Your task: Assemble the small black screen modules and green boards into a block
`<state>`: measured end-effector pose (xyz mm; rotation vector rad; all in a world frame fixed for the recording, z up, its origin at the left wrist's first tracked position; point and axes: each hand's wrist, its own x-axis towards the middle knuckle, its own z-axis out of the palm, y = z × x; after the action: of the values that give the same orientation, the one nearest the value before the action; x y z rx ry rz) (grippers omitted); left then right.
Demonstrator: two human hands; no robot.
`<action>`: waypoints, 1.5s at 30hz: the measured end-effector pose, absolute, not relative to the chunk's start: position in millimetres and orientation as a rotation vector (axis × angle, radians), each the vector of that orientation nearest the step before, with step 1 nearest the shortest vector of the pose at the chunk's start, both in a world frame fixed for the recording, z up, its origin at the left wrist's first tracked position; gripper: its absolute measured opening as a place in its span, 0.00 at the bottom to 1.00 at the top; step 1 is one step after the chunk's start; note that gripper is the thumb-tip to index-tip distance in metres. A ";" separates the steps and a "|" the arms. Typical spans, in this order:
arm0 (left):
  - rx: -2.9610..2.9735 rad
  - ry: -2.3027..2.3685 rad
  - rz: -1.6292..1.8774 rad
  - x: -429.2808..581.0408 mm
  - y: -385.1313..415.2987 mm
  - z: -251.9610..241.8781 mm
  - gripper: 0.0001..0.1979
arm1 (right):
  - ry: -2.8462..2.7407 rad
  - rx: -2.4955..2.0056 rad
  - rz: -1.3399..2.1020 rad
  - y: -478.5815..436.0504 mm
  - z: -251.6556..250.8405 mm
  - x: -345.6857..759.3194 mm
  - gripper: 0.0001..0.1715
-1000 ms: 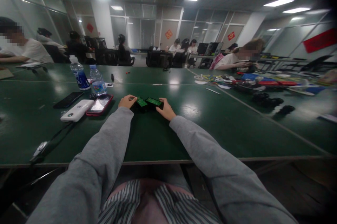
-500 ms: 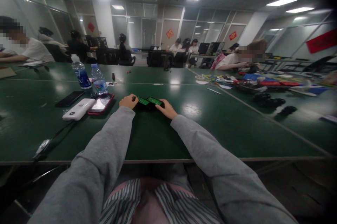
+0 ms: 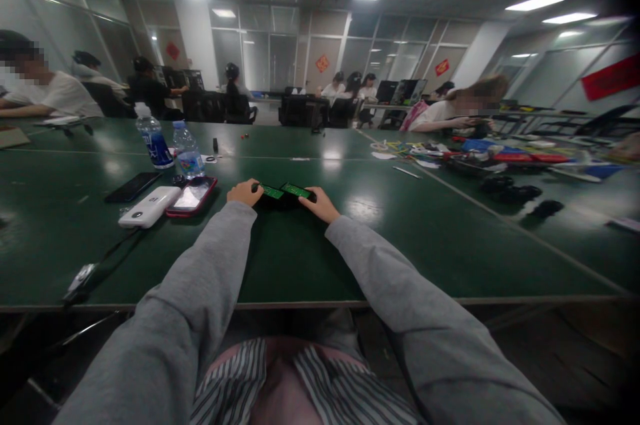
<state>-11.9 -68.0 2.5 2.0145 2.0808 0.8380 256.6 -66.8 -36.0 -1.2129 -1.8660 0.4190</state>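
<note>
Left circuit board [image 3: 271, 191]: green with pale markings, dark-edged; held face up by the left hand [image 3: 245, 192].
Right circuit board [image 3: 296, 190]: coloured alike; held face up by the right hand [image 3: 321, 204].
Board spacing: set just beside each other, contact unclear.

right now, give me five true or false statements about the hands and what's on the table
1. The left hand holds the left green-faced piece. True.
2. The right hand is empty. False: it holds the right green-faced piece.
3. The white-capped bottle stands left of the blue-capped bottle. True.
4. The red-edged phone lies to the right of both hands. False: it lies to their left.
5. The white power bank lies beside the red-edged phone. True.
</note>
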 end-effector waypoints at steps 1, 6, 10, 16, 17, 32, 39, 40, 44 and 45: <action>2.015 2.074 0.841 -12.1 -66.6 1.3 0.20 | -1.851 -1.223 0.417 -66.3 -36.4 256.8 0.27; 2.000 1.971 0.942 -14.6 -55.5 -8.0 0.18 | -1.765 -1.298 0.407 -63.6 -38.5 259.9 0.28; 1.941 1.887 0.999 -16.7 -47.1 -15.8 0.18 | -1.734 -1.314 0.415 -64.1 -39.7 260.7 0.31; 1.932 1.739 1.052 -15.7 -40.0 -22.9 0.20 | -1.749 -1.297 0.450 -62.6 -38.8 259.4 0.29; 1.926 1.707 1.059 -15.2 -39.1 -23.8 0.20 | -1.759 -1.289 0.457 -62.1 -38.6 259.1 0.28; 1.837 1.433 1.135 -18.2 -32.2 -27.3 0.20 | -1.760 -1.371 0.366 -60.7 -40.6 258.5 0.26; 1.829 1.400 1.152 -18.4 -31.2 -29.4 0.19 | -1.731 -1.401 0.299 -58.8 -42.2 260.4 0.27; 1.827 1.400 1.153 -18.6 -30.7 -29.7 0.19 | -1.731 -1.396 0.300 -59.1 -42.5 260.5 0.27; 1.821 1.400 1.161 -18.7 -28.9 -30.8 0.18 | -1.745 -1.330 0.310 -60.7 -41.5 260.7 0.26; 1.819 1.401 1.164 -18.5 -28.5 -31.0 0.18 | -1.750 -1.306 0.313 -61.0 -40.8 260.7 0.25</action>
<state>-18.5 -28.5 -31.0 1.8192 1.4005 1.1637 260.7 -61.0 -40.8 -1.3062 -1.7495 0.3129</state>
